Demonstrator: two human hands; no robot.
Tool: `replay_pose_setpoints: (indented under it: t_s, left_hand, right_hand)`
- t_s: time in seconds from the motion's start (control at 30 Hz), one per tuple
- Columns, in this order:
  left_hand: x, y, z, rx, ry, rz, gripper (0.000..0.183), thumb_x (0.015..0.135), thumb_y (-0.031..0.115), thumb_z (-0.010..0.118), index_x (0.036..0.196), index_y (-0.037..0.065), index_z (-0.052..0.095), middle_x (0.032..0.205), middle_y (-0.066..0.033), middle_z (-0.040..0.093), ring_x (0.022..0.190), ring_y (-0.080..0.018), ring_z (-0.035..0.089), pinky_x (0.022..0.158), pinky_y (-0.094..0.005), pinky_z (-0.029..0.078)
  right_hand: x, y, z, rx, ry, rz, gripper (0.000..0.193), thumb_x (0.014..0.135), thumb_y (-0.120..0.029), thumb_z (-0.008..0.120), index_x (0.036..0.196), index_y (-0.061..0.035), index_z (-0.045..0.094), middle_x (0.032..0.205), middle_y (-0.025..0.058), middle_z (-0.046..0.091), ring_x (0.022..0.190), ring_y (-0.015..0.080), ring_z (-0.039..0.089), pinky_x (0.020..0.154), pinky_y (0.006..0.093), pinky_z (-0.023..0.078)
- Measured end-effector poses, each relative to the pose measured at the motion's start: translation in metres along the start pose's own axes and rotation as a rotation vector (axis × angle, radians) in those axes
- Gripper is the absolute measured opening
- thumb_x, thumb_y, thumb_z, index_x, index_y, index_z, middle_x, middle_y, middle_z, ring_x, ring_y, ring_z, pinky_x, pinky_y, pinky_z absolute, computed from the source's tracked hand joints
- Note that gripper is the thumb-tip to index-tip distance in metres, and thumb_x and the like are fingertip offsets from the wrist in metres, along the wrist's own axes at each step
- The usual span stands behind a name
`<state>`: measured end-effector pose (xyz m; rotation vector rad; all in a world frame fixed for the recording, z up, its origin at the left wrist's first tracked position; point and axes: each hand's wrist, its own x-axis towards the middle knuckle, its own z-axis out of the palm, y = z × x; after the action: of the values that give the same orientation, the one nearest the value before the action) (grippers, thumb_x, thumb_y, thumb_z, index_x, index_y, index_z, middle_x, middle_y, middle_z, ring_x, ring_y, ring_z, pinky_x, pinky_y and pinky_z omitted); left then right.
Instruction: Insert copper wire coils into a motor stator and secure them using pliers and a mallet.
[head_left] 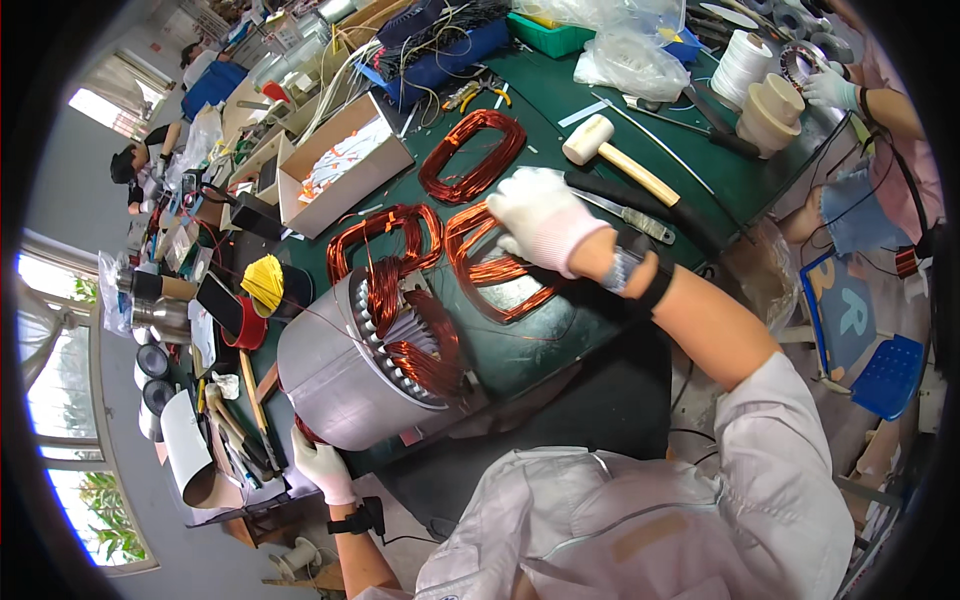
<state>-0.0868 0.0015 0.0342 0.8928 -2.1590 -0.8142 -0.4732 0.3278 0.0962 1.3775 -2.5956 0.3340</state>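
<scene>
A grey metal stator (330, 365) lies on its side at the near edge of the green table, copper windings (415, 365) bunched in its open end. My left hand (322, 470), in a white glove, is at the stator's near-left end, beside a bit of red winding; its fingertips are hidden there. My right hand (545, 215), also gloved, has its fingers curled over the upper right part of a copper wire coil (490, 270) lying beyond the stator. Two more coils lie close by: a copper coil (472, 155) farther back and a bundled coil (385, 235) to the left.
A mallet (640, 175) and a putty knife (640, 222) lie right of my right hand. An open box of white strips (345, 160) stands left of the coils. Thread spools (745, 65) stand at the far right, near another person's gloved hand (830, 88). Tools (235, 425) clutter the left.
</scene>
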Motion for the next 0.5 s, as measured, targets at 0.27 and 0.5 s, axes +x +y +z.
replay_pose_setpoints:
  t_s: [0.27, 0.5]
  left_hand:
    - [0.000, -0.001, 0.005, -0.030, -0.008, -0.003, 0.023, 0.107, 0.006, 0.062, 0.125, -0.007, 0.067, 0.111, -0.0100, 0.073, 0.100, -0.0162, 0.063, 0.097, -0.0297, 0.050]
    - [0.002, 0.006, 0.001, -0.003, 0.012, 0.017, 0.021, 0.107, 0.007, 0.062, 0.123, -0.007, 0.067, 0.110, -0.0093, 0.073, 0.102, -0.0159, 0.063, 0.098, -0.0297, 0.050]
  right_hand:
    - [-0.015, 0.008, -0.017, 0.293, 0.056, 0.002, 0.015, 0.091, -0.018, 0.068, 0.100, -0.0066, 0.071, 0.101, 0.0155, 0.071, 0.102, 0.0369, 0.071, 0.089, 0.0483, 0.057]
    - [-0.038, 0.028, -0.103, 1.043, 0.022, 0.460, 0.028, 0.098, -0.015, 0.062, 0.119, 0.0022, 0.070, 0.083, 0.0068, 0.068, 0.062, 0.0127, 0.064, 0.060, 0.0294, 0.053]
